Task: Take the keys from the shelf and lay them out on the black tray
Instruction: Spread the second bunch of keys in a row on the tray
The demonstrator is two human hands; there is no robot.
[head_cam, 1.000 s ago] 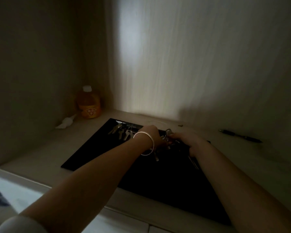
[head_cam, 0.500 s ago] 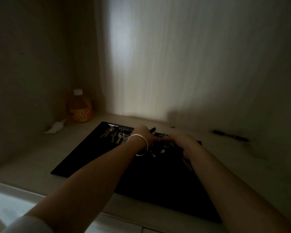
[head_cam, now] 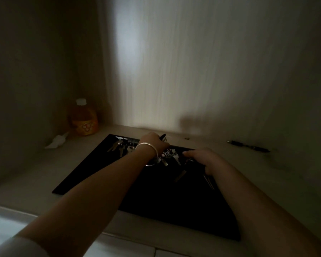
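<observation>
The tangled bunch of small silver metal keys [head_cam: 171, 157] on the flat black tray [head_cam: 104, 171] looks light, stiff and prone to snag. Pinch single bows. The left hand [head_cam: 154, 142] curls over something dark, grip unclear; the right hand [head_cam: 205, 158] rests loosely spread, apparently holding nothing.

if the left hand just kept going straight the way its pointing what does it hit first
Probably the back wall. The left hand sits at the black tray's far edge, pointing away from the person; only a dark item at its fingertips and bare shelf seem to lie ahead. Dim light blurs depth.
</observation>
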